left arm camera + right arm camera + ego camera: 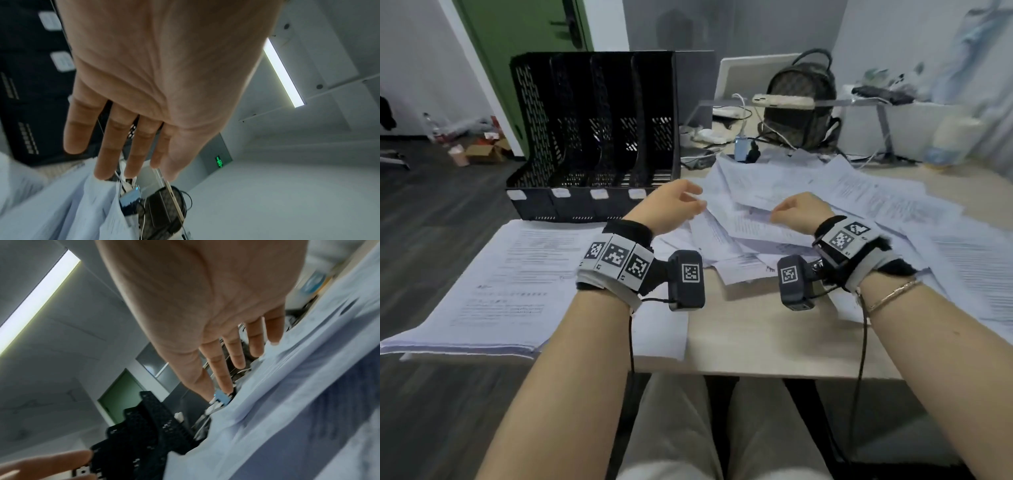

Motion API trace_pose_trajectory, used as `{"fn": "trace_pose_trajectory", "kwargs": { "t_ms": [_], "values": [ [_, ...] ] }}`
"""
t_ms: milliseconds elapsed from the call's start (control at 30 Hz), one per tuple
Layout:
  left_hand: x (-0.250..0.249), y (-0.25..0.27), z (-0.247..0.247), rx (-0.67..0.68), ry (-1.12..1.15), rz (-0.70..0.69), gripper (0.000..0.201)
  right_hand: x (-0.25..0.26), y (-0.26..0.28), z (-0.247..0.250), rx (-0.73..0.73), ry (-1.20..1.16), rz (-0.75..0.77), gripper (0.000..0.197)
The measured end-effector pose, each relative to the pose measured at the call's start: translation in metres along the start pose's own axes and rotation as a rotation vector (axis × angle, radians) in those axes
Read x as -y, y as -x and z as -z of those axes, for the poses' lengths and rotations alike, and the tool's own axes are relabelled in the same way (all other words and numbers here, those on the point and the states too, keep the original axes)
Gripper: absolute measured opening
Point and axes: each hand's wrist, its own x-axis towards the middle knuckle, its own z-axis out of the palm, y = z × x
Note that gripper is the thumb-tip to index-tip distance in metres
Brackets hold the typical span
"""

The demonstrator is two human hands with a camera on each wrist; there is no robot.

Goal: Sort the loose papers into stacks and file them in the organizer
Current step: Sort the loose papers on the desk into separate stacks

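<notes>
A messy heap of loose printed papers point(750, 192) covers the middle and right of the table. Over its near edge my left hand point(681, 202) and right hand point(796, 209) hover side by side, each holding nothing. In the left wrist view the left hand point(111, 154) has straight fingers above the papers point(61, 203). In the right wrist view the right hand point(236, 345) also has its fingers stretched out, close to the sheets point(287, 402). A squared stack of papers point(517, 284) lies at the front left. Behind it stands the black mesh organizer point(592, 137), its slots showing no paper.
A patterned backpack point(803, 102), a phone point(782, 100), a blue charger point(743, 149) and white cables crowd the back of the table. Bare tabletop point(750, 329) shows between my forearms at the front edge. To the left of the table the dark floor holds boxes.
</notes>
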Motion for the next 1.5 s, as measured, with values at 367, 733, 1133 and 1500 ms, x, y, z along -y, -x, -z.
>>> {"fn": "trace_pose_trajectory", "kwargs": {
  "t_ms": [367,733,1133,1500],
  "values": [
    [-0.013,-0.023,-0.054,0.125,-0.023,0.018,0.042,-0.040,-0.011,0.016,0.150,0.127,-0.059,0.049],
    [-0.022,-0.023,-0.083,0.030,0.320,0.077,0.063,-0.051,0.044,0.030,0.056,-0.096,0.064,0.022],
    [-0.023,-0.019,-0.092,-0.040,0.464,0.347,0.069,-0.066,0.067,0.019,0.245,-0.153,-0.055,0.070],
    [-0.018,-0.001,-0.102,0.051,-0.047,0.156,0.047,-0.074,0.068,0.018,0.241,-0.148,-0.059,0.039]
  ]
}}
